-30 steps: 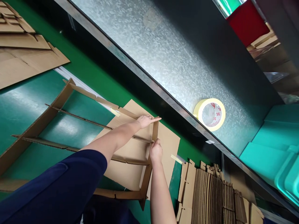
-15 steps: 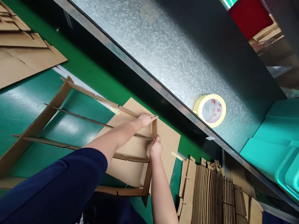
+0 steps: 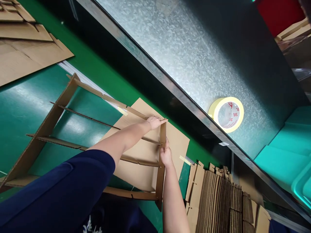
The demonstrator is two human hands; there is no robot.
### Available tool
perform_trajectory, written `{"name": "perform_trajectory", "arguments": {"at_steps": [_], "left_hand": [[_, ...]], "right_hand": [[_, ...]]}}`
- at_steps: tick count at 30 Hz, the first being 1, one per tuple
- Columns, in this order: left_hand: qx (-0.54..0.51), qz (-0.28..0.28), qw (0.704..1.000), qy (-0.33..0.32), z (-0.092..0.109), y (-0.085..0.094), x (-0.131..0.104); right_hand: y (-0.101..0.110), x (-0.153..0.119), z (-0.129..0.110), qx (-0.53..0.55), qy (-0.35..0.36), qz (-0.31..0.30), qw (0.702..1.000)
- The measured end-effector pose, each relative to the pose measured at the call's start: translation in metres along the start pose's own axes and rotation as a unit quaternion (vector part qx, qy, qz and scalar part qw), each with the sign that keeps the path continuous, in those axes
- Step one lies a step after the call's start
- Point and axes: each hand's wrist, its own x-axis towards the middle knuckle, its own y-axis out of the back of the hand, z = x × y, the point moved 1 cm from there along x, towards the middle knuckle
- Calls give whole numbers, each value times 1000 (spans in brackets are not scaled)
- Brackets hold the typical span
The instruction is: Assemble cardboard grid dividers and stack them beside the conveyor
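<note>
Since half a second ago, the near end of a brown corrugated-cardboard lattice [image 3: 139, 162] has swung slightly rightward; the right hand [image 3: 166, 155] has shifted with it, and the whole view has drifted a little. Nearest the person, the lattice lies on the smooth green worktop [image 3: 80, 129], its near strip close to the worktop's near edge, which clothing hides. Beyond that, the right hand grips the right end strip, one finger straight along it; the left hand [image 3: 154, 123] is closed over the far right corner.

It looks light, stiff along each strip but loose at the slotted joints, grippy rather than slippery, and easily creased; corners and crossings seem the best holds.

Counted, it has six strips: two ends, four lengthwise. Under its right end is one flat tan cardboard sheet [image 3: 143, 150], with two pale yellow tape pieces [image 3: 122, 111] at its edges. Toward the worktop's right end stand packed brown cardboard pieces [image 3: 213, 197], too many to count; flat cardboard pieces [image 3: 26, 58] lie at the far left. Farther, a grey galvanised-metal shelf [image 3: 150, 38] carries one yellow tape roll [image 3: 217, 110] by its front edge.
</note>
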Motion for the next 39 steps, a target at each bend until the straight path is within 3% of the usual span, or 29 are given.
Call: {"name": "perform_trajectory", "arguments": {"at_steps": [5, 10, 11, 13, 15, 17, 23, 29, 39], "left_hand": [[18, 4, 1000, -8, 1, 7, -4], [-42, 136, 986, -88, 21, 21, -33], [-60, 124, 984, -116, 29, 19, -42], [-80, 44, 983, -157, 43, 11, -61], [-73, -40, 984, -155, 53, -1, -76], [-57, -72, 987, -130, 57, -12, -84], [-39, -53, 993, -99, 56, -17, -84], [-20, -57, 994, -94, 55, -13, -81], [-21, -30, 995, -88, 61, -17, -87]], "right_hand": [[0, -3, 1, 16, 7, -11, 1000], [-4, -3, 5, 26, 3, -3, 1000], [-5, -3, 5, 31, 1, -5, 1000], [-6, -3, 6, 47, -2, -13, 999], [-5, -4, 5, 63, 1, -19, 998], [-4, -4, 5, 66, 3, -25, 998], [-4, -7, 11, 54, 14, -54, 997], [-11, -9, 19, 49, 51, -19, 997], [-23, -3, 4, 13, -19, 17, 1000]]}}
